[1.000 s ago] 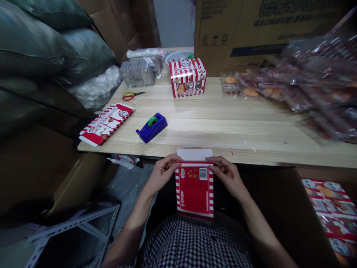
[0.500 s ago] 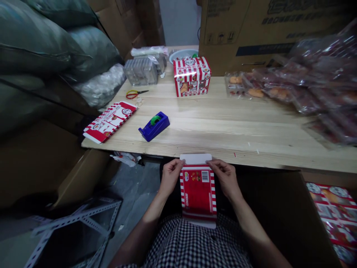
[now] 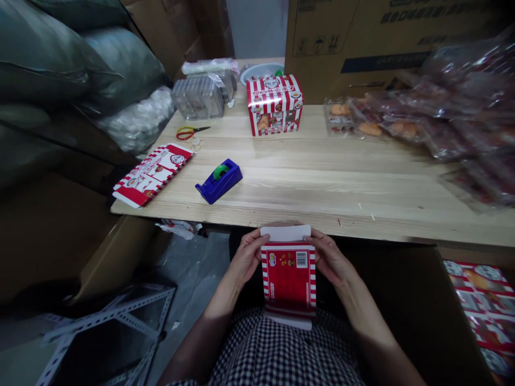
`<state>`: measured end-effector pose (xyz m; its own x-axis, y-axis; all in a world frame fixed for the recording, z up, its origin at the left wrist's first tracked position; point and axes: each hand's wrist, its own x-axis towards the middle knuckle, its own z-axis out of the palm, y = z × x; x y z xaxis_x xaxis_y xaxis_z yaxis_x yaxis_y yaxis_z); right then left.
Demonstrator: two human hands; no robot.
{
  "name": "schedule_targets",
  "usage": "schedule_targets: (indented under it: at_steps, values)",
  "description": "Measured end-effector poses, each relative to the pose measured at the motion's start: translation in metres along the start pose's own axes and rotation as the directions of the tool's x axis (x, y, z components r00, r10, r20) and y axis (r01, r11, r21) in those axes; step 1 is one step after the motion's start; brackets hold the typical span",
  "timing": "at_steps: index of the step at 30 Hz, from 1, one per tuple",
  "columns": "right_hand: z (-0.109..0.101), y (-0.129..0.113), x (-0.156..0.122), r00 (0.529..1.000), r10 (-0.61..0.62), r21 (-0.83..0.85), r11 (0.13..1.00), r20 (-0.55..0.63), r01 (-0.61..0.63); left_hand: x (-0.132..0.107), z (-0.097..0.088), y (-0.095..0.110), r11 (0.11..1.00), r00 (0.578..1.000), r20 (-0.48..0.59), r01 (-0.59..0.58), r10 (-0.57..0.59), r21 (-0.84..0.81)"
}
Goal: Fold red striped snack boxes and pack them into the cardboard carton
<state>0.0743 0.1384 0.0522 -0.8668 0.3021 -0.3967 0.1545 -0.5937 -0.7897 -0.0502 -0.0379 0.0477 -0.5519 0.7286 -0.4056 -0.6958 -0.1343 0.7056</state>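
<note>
A flat red and white striped carton [image 3: 288, 281] is held upright over my lap, just below the wooden table's near edge [image 3: 322, 222]. My left hand [image 3: 243, 258] grips its upper left side and my right hand [image 3: 332, 257] grips its upper right side. The fingers of both curl round the top, where a white flap [image 3: 285, 232] sticks up. A barcode shows on the face turned to me.
On the table lie a blue tape dispenser [image 3: 219, 180], a flat striped carton [image 3: 153, 173], scissors [image 3: 191, 131], an assembled striped box [image 3: 274, 104], clear trays [image 3: 199, 98] and packets of snacks [image 3: 422, 123]. More flat cartons [image 3: 483, 300] lie at my lower right. Large cardboard boxes [image 3: 382, 37] stand behind.
The carton and both hands have shifted slightly right and up toward the table edge. My fingers have closed further round the white flap.
</note>
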Motion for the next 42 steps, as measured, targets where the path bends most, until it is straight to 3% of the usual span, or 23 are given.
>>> schedule_targets:
  at_steps: [8,13,17,23,28,32,35,37,42]
  values:
    - [0.001,0.012,0.003,0.994,-0.041,0.097,0.994,-0.102,0.051,0.003,0.004,-0.005,0.991,0.986,-0.105,-0.121,0.127,0.063]
    - [0.005,0.012,-0.001,0.983,-0.162,0.050,0.985,-0.080,0.167,-0.001,0.000,-0.006,0.971,0.976,0.011,-0.217,0.217,0.097]
    - [0.002,0.011,-0.011,0.971,-0.231,0.026,0.972,-0.060,0.233,-0.007,0.000,-0.006,0.898,0.942,0.152,-0.333,0.300,0.287]
    - [-0.002,0.008,-0.025,0.968,-0.239,-0.010,0.971,0.077,0.241,-0.009,-0.002,-0.005,0.814,0.927,0.182,-0.375,0.328,0.444]
    - [0.004,0.003,-0.031,0.968,-0.249,-0.187,0.950,0.030,0.250,-0.016,0.001,0.004,0.773,0.925,0.229,-0.380,0.304,0.508]
    - [0.003,-0.011,-0.033,0.991,-0.122,-0.264,0.956,0.048,0.131,-0.021,0.005,0.015,0.780,0.965,0.182,-0.258,0.187,0.570]
    - [0.000,-0.021,-0.030,0.997,-0.028,-0.334,0.941,0.074,0.051,-0.020,0.008,0.025,0.715,0.980,0.168,-0.196,0.111,0.671]
    - [-0.001,-0.023,-0.026,0.998,-0.018,-0.330,0.943,0.060,0.037,-0.015,0.009,0.029,0.681,0.981,0.157,-0.194,0.117,0.706]
    - [-0.001,-0.016,-0.017,0.998,-0.057,-0.320,0.945,0.037,0.066,-0.004,0.008,0.027,0.693,0.980,0.123,-0.198,0.157,0.693]
